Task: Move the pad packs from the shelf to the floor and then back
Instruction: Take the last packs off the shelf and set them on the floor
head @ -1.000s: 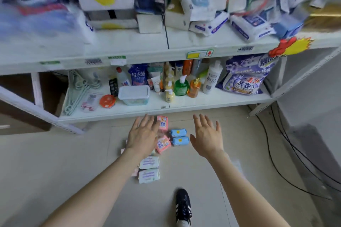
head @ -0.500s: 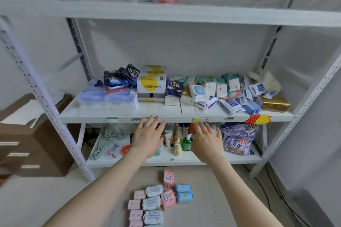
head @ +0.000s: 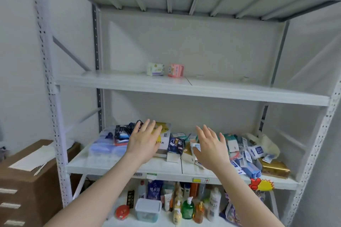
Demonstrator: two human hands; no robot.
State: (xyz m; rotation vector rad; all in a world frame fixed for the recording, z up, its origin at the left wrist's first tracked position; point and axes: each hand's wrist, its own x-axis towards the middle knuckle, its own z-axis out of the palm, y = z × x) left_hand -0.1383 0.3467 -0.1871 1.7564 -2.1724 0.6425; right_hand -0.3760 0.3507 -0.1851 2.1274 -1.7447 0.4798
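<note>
Two pad packs stand side by side at the back of the upper shelf (head: pixel 203 90): a white-green pack (head: pixel 155 69) and a pink pack (head: pixel 175 70) to its right. My left hand (head: pixel 144 141) and my right hand (head: pixel 210 146) are raised in front of the middle shelf, well below those packs. Both hands have straight, spread fingers and hold nothing. The packs on the floor are out of view.
The middle shelf (head: pixel 110 167) carries many boxes and packets, with a gold box (head: pixel 275 168) at the right. Bottles and a lidded tub (head: pixel 148 210) fill the bottom shelf. A brown cardboard box (head: pixel 25 180) stands at the left. White shelf posts frame both sides.
The view has swung up from the floor packs to the upper shelves. Both empty hands have risen from over the floor to the height of the middle shelf.
</note>
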